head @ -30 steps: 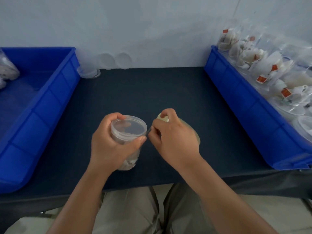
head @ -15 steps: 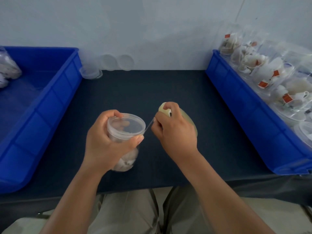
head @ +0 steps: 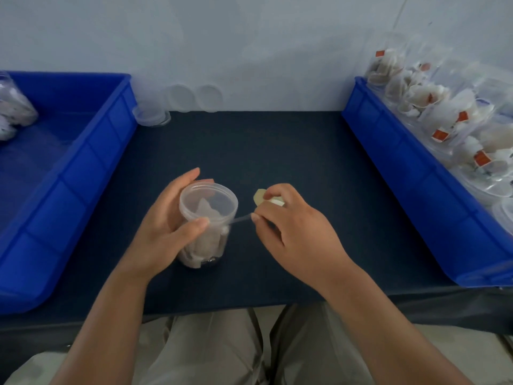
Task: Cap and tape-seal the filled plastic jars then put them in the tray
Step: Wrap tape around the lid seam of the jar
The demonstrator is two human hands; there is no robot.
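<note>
A clear plastic jar (head: 208, 215) filled with white pieces stands capped on the dark table, near its front edge. My left hand (head: 166, 232) grips the jar from the left, thumb pressed on the rim under the lid. My right hand (head: 291, 232) holds a pale tape roll (head: 261, 197), mostly hidden under the fingers. A thin strip of clear tape (head: 240, 218) stretches from the roll to the jar's rim.
A blue tray (head: 91, 168) on the left holds sealed jars (head: 14, 112) at its far corner. A blue tray (head: 416, 184) on the right holds several filled jars (head: 444, 118). Loose clear lids (head: 151, 116) lie by the wall.
My right hand has drawn the tape roll to the right, away from the jar, so a longer strip shows. My left hand has shifted on the jar and its fingers are straighter.
</note>
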